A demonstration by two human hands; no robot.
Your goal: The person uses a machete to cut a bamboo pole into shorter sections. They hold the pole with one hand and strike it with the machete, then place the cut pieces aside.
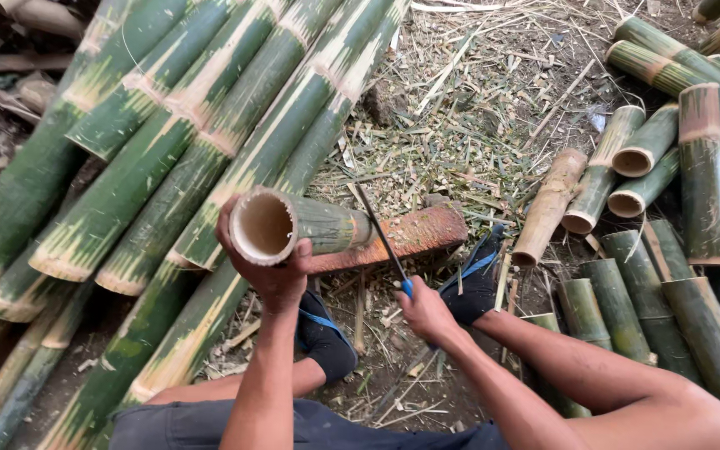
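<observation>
The left hand [270, 268] grips the open end of a short bamboo piece [303, 225], steadying it across a reddish block [402, 236]. The right hand [427, 312] is closed round a blue-handled knife [383, 242], its blade laid against the piece. Long poles [168, 150] lie left, cut sections [652, 208] right, on littered ground [460, 108].

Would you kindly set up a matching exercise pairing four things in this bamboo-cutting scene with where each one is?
Things:
1. short bamboo section
2. knife
3. long bamboo poles
4. cut bamboo pieces

Places:
A. stacked on the person's right
B. gripped at its open end by the left hand, resting on the reddish block
C. lying in a row on the person's left
D. in the right hand, blade against the short section

Pairs: 1-B, 2-D, 3-C, 4-A
</observation>
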